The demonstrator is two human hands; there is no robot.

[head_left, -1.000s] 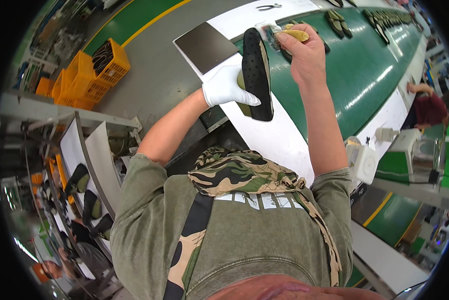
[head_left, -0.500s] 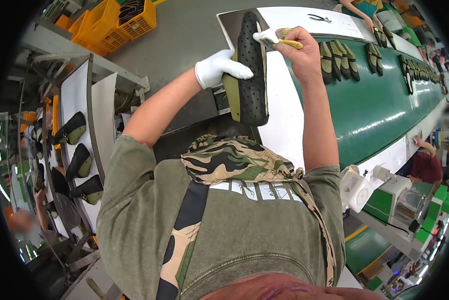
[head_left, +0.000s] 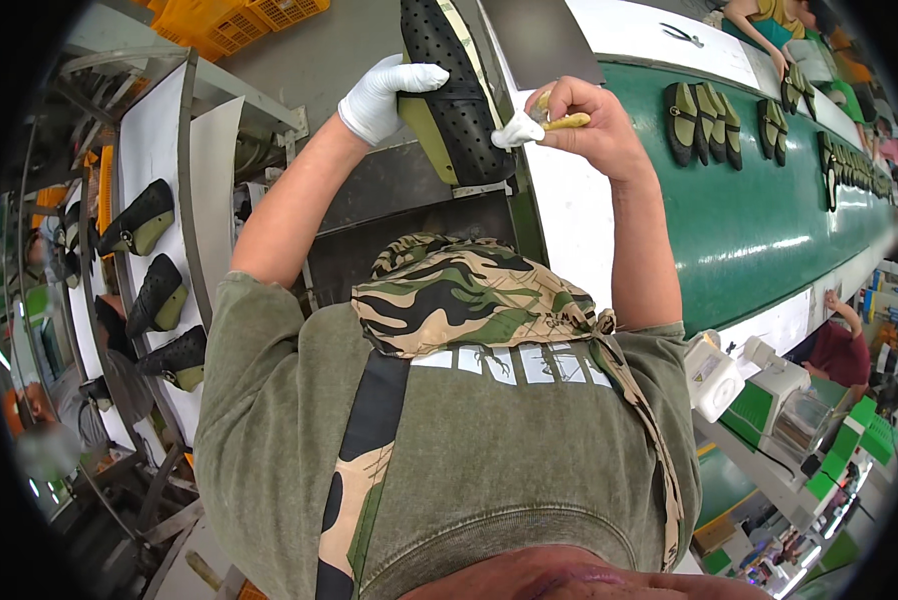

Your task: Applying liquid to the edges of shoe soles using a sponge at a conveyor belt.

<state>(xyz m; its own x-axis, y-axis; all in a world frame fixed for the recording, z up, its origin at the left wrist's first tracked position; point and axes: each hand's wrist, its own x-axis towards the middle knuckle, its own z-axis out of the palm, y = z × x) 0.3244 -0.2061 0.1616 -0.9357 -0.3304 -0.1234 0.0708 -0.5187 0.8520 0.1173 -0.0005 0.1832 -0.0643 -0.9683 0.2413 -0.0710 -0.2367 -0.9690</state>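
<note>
A black perforated shoe upper [head_left: 459, 125] on a green last is tilted in front of me, its far end cut off by the top of the picture. A pale strip runs along its right edge. My left hand [head_left: 381, 98], in a white glove, grips the shoe from the left, thumb across the black side. In my bare right hand [head_left: 597, 125] is a brush [head_left: 517, 131] with a yellow handle and a white head. The fingers close round the handle. The white head meets the shoe's right edge near its closer end.
To the right runs a green conveyor belt [head_left: 749, 230] with several shoes [head_left: 704, 125] on it. Pliers [head_left: 682, 36] lie on the white table behind. A rack [head_left: 184, 150] with black shoes stands at left. Yellow crates [head_left: 219, 25] sit far left; other people work nearby.
The shoe has tilted, its far end leaning left, and has shifted left and away. The brush has moved down from near the shoe's far end to its closer end.
</note>
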